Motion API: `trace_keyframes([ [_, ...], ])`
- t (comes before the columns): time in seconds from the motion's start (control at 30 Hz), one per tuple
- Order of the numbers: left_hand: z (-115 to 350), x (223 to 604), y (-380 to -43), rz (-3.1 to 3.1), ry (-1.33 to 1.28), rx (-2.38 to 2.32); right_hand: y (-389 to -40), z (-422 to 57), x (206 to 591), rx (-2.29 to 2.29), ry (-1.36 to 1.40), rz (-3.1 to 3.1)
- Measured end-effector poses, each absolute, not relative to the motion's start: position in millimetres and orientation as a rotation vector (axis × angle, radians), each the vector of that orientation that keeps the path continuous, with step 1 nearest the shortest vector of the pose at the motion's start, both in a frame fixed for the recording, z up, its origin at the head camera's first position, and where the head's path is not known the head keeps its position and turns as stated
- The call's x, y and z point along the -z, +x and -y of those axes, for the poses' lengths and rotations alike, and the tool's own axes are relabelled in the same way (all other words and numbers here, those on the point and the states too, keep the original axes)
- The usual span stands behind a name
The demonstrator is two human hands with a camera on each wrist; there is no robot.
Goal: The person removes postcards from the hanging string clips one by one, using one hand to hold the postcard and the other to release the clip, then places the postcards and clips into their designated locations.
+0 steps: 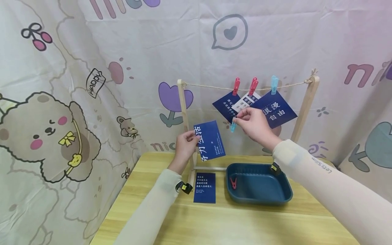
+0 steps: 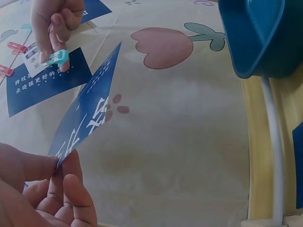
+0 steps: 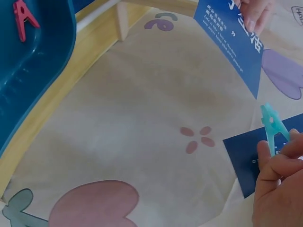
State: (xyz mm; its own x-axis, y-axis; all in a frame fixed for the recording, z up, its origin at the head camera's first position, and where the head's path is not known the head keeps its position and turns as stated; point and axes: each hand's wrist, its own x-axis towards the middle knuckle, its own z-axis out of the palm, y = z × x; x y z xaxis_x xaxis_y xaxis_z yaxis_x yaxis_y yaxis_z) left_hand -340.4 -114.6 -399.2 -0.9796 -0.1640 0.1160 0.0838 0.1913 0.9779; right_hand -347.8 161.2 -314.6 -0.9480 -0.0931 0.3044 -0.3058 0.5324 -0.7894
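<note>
Since the left hand [image 1: 186, 144] pinches a blue card [image 1: 212, 139] by one edge at ten o'clock from the tray [image 1: 263, 187], its face seems kept mostly clear, while the right hand [image 1: 255, 124] at eleven o'clock pinches a turquoise clip [image 1: 233, 126], apparently leaving its tip free.

Five cards: on one far rope [image 1: 208, 87], a left blue card [image 1: 224, 103], a white card [image 1: 241, 104] and a right blue card [image 1: 283, 105]; one held blue card [image 1: 212, 141]; one near blue card [image 1: 204, 189]. Five clips: on the rope, two red clips [image 1: 235, 86] and one blue clip [image 1: 274, 85]; one held blue clip [image 1: 233, 126]; one red clip [image 1: 233, 183] in one basin [image 1: 260, 200]. Two posts [image 1: 183, 109]. Two hands [image 1: 185, 146]. One table [image 1: 232, 228].
</note>
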Motion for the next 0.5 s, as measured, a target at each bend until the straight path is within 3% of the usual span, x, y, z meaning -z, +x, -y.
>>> trace_keyframes([
  [0.5, 121.4, 417.1, -336.8, 2.363, 0.113, 1.841, -348.5, -170.6, 338.2, -1.367, 0.293, 2.579],
])
